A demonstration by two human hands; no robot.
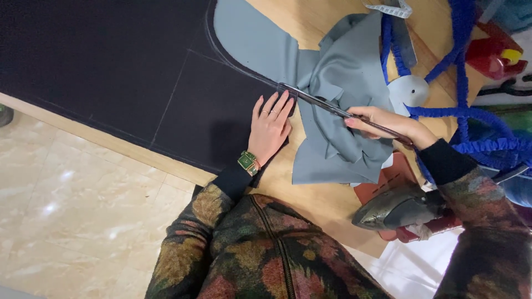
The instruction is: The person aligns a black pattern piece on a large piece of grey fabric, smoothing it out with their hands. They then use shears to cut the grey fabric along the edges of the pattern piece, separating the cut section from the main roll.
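The left hand (270,130) lies open and flat on the black cloth (138,72) spread over the counter (327,202), beside the cut line. The right hand (388,124) grips scissors (327,106) at their handles. The cloth looks soft, limp and likely to shift, so pressing it flat near the blades seems best.

A pale wooden worktop (327,202) carries a large black cloth (111,61) marked with chalk lines; beside it, rumpled grey fabric (343,83); near the right edge, a metal iron (396,210) on reddish material (388,177); blue cord (471,119) beyond.
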